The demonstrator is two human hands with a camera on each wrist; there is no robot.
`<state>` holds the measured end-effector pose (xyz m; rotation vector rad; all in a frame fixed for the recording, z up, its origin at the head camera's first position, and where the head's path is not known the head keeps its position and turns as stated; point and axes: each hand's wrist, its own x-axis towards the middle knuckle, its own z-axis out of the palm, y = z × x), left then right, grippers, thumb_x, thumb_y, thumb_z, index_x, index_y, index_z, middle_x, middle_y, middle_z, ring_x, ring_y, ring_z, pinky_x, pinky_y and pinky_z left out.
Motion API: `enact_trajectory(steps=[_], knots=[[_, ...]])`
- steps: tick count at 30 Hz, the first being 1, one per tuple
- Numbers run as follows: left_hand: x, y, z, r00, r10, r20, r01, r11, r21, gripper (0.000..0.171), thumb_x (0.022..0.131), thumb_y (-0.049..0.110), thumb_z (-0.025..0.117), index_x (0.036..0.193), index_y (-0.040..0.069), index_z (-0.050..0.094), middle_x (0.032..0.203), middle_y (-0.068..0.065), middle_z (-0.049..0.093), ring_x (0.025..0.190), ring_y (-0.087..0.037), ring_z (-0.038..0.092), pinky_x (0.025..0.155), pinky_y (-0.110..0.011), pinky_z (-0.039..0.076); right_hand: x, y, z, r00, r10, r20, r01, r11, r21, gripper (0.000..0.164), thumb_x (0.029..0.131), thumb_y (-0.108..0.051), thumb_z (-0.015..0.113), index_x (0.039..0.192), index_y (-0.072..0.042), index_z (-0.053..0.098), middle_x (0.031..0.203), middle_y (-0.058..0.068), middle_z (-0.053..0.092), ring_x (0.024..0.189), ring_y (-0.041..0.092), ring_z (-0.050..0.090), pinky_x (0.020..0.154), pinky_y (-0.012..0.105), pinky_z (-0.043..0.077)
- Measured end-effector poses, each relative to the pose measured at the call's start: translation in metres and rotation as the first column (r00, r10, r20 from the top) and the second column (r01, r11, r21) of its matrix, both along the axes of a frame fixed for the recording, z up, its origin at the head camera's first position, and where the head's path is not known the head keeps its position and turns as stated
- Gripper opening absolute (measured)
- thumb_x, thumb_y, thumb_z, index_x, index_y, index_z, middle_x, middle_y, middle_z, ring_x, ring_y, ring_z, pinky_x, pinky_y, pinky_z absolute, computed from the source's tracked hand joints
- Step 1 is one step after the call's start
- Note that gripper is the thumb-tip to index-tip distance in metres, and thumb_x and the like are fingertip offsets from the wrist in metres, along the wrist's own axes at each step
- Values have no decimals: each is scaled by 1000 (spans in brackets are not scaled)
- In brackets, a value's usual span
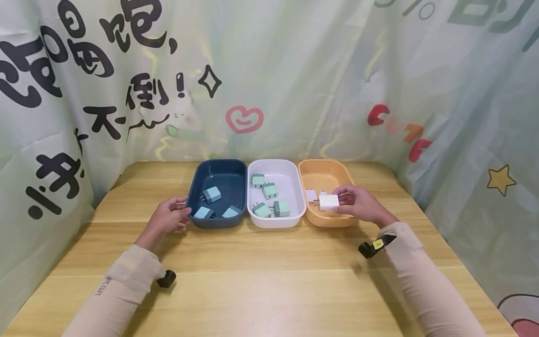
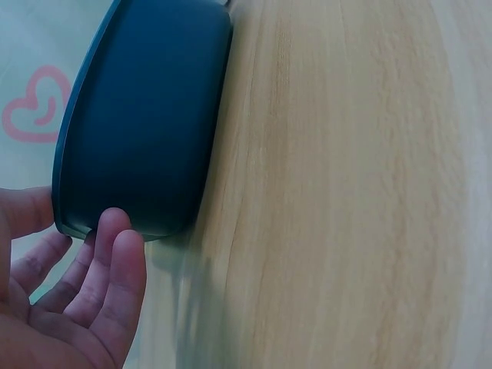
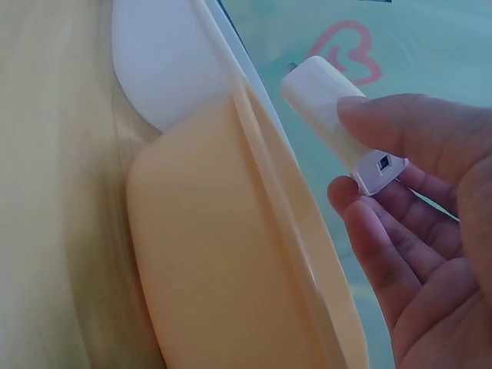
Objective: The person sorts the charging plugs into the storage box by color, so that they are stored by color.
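Note:
My right hand [image 1: 363, 204] pinches a white charger plug [image 1: 328, 202] between thumb and fingers, above the orange bin [image 1: 326, 167]. In the right wrist view, the thumb lies on the white charger [image 3: 327, 96] and a small port shows in its end. White chargers [image 1: 310, 194] lie in that bin, partly hidden behind the held one. At the left side of the dark blue bin [image 1: 219, 168], my left hand [image 1: 169, 215] touches the rim and outer wall with loosely bent, spread fingers. Three light blue chargers [image 1: 212, 194] lie inside this bin.
Between the two outer bins stands a white bin [image 1: 275, 167] with several green chargers [image 1: 281, 208]. All three bins stand side by side on a wooden table [image 1: 269, 276]. A printed curtain [image 1: 294, 93] hangs behind and along both sides. Each wrist wears a small black camera [image 1: 167, 279].

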<state>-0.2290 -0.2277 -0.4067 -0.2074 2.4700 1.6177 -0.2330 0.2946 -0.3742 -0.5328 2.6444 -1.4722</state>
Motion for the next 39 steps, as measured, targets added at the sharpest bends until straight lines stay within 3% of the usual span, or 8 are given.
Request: enact_trajectory(steps=[5, 17, 21, 27, 39], knots=[[2, 0, -2, 1000, 1, 13, -1, 1000, 5, 55, 100, 16, 56, 150, 9, 35, 135, -25, 45, 88, -28, 63, 69, -33, 57, -8, -1, -3, 1000, -15, 21, 16, 999, -46, 43, 77, 3, 79, 112, 12, 55, 104, 24, 62, 90, 15, 64, 74, 25, 55], [-1, 0, 2, 999, -18, -28, 18, 1000, 22, 54, 100, 15, 54, 149, 7, 35, 135, -25, 46, 85, -27, 63, 69, -33, 57, -33, -1, 4, 996, -65, 64, 68, 997, -43, 45, 79, 3, 77, 116, 12, 53, 110, 24, 60, 92, 14, 63, 78, 21, 53], [-1, 0, 2, 999, -19, -29, 20, 1000, 22, 54, 100, 15, 55, 149, 6, 35, 135, -26, 46, 85, -28, 64, 69, -33, 57, -41, 0, 2, 997, -68, 47, 70, 997, -38, 44, 80, 2, 77, 116, 12, 54, 111, 26, 60, 96, 21, 64, 79, 22, 53], [-1, 1, 1, 1000, -4, -13, 4, 1000, 13, 54, 99, 15, 57, 149, 7, 36, 134, -24, 47, 84, -25, 63, 69, -32, 57, -54, 7, -4, 996, -90, -1, 90, 993, 74, 46, 81, -12, 80, 117, 7, 58, 110, 24, 63, 101, 34, 61, 81, 24, 51], [-3, 1, 2, 1000, 12, 4, -12, 1000, 4, 54, 99, 14, 56, 149, 8, 36, 134, -25, 45, 83, -25, 63, 68, -32, 57, -75, 8, -7, 989, -137, 49, 134, 989, 68, 47, 81, -13, 80, 119, 5, 58, 108, 21, 61, 95, 27, 58, 74, 24, 50]])
